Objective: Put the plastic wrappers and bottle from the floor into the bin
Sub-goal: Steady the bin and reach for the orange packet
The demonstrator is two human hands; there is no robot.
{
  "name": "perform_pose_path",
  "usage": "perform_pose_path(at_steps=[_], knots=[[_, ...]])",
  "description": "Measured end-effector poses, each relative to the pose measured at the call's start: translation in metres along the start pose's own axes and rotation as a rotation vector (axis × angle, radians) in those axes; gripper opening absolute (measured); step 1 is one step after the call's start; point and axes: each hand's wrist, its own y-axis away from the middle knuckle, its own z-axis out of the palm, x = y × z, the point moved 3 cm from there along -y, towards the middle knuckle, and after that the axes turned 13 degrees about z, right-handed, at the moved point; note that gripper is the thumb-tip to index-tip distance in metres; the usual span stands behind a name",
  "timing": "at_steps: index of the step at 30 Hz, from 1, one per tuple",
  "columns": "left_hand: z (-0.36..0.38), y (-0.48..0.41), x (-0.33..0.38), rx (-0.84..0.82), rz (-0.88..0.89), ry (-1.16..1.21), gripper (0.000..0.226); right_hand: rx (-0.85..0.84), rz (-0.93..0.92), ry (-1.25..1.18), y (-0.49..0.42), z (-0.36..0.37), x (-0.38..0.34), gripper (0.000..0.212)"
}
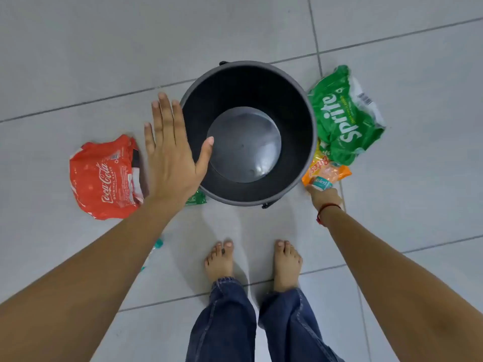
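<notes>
The black bin (pixel 300 100) stands on the tiled floor with nothing inside. My left hand (pixel 172 158) hovers flat over its left rim, fingers spread and holding nothing. A red Coca-Cola wrapper (pixel 104 178) lies left of the bin, and a small green wrapper (pixel 196 198) peeks out under my left wrist. Right of the bin lie a green Sprite wrapper (pixel 345 118) and an orange wrapper (pixel 329 169). My right hand (pixel 325 198) reaches down to a teal-labelled piece (pixel 322 182) at the orange wrapper's near edge; its fingers are hidden. A clear bottle with a teal cap (pixel 157 243) is mostly hidden under my left forearm.
My bare feet (pixel 219 259) stand just in front of the bin, in blue jeans. Grey floor tiles stretch all around the bin and beyond the wrappers.
</notes>
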Motion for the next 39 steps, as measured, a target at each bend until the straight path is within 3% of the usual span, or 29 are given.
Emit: perform_pose_path(at_steps=[1,2,3,4,5,6,8,9,10,12,14,16,18,20,22,28,30,32,34,36,39], knots=[[0.003,-0.001,-0.001,0.004,-0.01,0.008,0.081,0.11,0.035,-0.049,-0.023,-0.015,-0.004,0.061],[0.005,-0.001,-0.001,0.009,-0.012,0.024,0.081,0.044,-0.047,-0.055,-0.057,-0.028,0.01,0.053],[0.01,-0.002,-0.005,0.018,-0.013,0.025,0.081,-0.066,-0.051,-0.201,-0.075,-0.003,0.038,0.043],[0.014,-0.001,-0.004,0.018,0.001,0.034,0.081,-0.046,-0.22,-0.148,-0.096,0.046,0.084,0.036],[0.016,-0.001,-0.004,0.033,0.01,0.047,0.081,-0.163,-0.217,-0.243,-0.082,0.073,0.1,0.033],[0.017,-0.003,-0.005,0.039,0.014,0.049,0.081,-0.206,-0.205,-0.343,-0.052,0.068,0.085,0.034],[0.017,-0.004,-0.007,0.041,0.019,0.025,0.081,-0.278,-0.161,-0.489,0.025,-0.009,-0.001,0.027],[0.018,-0.003,-0.007,0.035,0.017,0.011,0.081,0.034,-0.221,-0.392,0.046,-0.046,-0.035,0.026],[0.019,-0.002,-0.006,0.023,0.01,0.008,0.081,0.093,-0.169,-0.274,0.063,-0.053,-0.046,0.033],[0.02,0.0,-0.003,0.007,0.001,0.029,0.082,-0.038,-0.032,-0.343,0.066,-0.076,-0.038,0.049],[0.019,-0.001,-0.002,-0.015,-0.014,0.052,0.083,0.017,-0.009,-0.389,0.071,-0.091,-0.039,0.056],[0.02,-0.001,-0.001,-0.045,-0.027,0.041,0.083,0.137,-0.159,-0.327,0.104,-0.111,-0.038,0.055],[0.019,-0.003,0.0,-0.057,-0.032,0.022,0.084,0.316,-0.398,-0.324,0.146,-0.122,-0.04,0.039],[0.017,-0.007,0.003,-0.072,-0.032,0.02,0.084,0.353,-0.604,-0.333,0.175,-0.12,-0.059,0.034],[0.015,-0.007,0.004,-0.082,-0.033,0.013,0.084,0.305,-0.748,-0.221,0.179,-0.093,-0.078,0.044],[0.011,-0.01,0.007,-0.088,-0.02,-0.059,0.083,0.497,-0.95,0.273,0.147,-0.052,-0.128,0.065],[0.012,-0.011,0.006,-0.084,-0.016,-0.058,0.082,0.492,-1.123,0.243,0.147,-0.058,-0.132,0.059],[0.013,-0.009,0.006,-0.09,-0.019,-0.057,0.082,0.53,-1.253,0.063,0.142,-0.081,-0.133,0.042],[0.014,-0.009,0.006,-0.098,-0.021,-0.087,0.083,0.63,-1.176,-0.128,0.111,-0.109,-0.133,0.035],[0.013,-0.011,0.006,-0.095,-0.027,-0.105,0.084,0.658,-0.969,-0.148,0.067,-0.125,-0.136,0.05],[0.014,-0.01,0.005,-0.08,-0.025,-0.09,0.084,0.337,-0.993,-0.21,0.033,-0.12,-0.146,0.059]])
